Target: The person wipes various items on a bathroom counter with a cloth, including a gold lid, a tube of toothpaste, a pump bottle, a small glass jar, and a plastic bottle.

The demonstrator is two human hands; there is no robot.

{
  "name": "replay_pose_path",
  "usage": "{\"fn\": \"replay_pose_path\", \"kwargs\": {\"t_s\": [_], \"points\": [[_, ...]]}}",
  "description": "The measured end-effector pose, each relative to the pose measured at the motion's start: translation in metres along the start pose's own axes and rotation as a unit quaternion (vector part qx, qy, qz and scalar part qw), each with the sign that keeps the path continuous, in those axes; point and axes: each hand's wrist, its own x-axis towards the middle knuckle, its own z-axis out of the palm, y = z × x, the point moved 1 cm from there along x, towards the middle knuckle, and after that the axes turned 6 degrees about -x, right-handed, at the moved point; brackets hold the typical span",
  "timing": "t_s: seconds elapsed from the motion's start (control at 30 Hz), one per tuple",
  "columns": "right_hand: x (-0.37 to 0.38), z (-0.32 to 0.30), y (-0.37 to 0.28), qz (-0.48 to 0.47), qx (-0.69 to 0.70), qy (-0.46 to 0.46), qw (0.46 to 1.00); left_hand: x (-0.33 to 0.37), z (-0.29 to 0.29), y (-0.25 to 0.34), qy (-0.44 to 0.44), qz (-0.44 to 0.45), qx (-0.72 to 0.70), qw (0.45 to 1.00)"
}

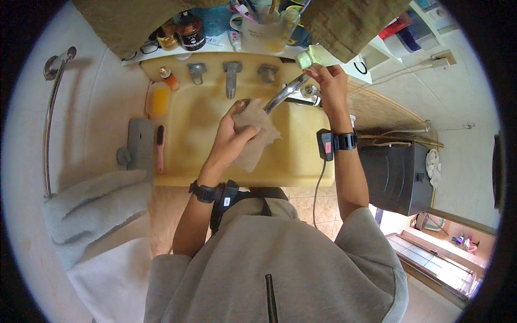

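Note:
My left hand point(229, 140) is closed on a brown-grey cloth point(253, 153) over the yellow sink basin point(296, 145), thumb lying across it. The cloth hangs toward the front of the basin. My right hand point(331, 89) is raised at the back right corner, its fingers pinching a pale green bottle point(320, 56). The bottle lies tilted, its green cap end point(304, 59) pointing left. Below that hand a chrome spout point(285, 94) slants down to the cloth, whose edge meets its tip.
A grey tap point(231, 78) stands at the basin's back. On the left rim are a yellow soap bar point(160, 101) and a brush point(160, 145). Jars point(191, 35) and a toothbrush cup point(261, 32) crowd the shelf. Towels point(102, 210) hang left; a dark box point(396, 175) stands right.

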Motion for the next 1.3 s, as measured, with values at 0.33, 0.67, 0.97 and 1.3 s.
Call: {"fn": "replay_pose_path", "kwargs": {"t_s": [0.33, 0.67, 0.97, 1.3], "points": [[-0.052, 0.011, 0.004, 0.204, 0.496, -0.150, 0.830, -0.001, 0.016, 0.013, -0.051, -0.004, -0.039, 0.998], [-0.085, -0.001, 0.008, 0.114, 0.315, -0.086, 0.938, -0.025, 0.005, -0.020, 0.032, -0.169, -0.223, 0.959], [-0.122, -0.006, 0.002, -0.486, -0.370, -0.102, 0.785, -0.035, 0.036, -0.013, -0.029, -0.065, 0.086, 0.994], [-0.138, -0.007, -0.013, -0.536, -0.349, -0.094, 0.763, -0.041, 0.037, -0.008, -0.099, -0.063, 0.138, 0.983]]}}
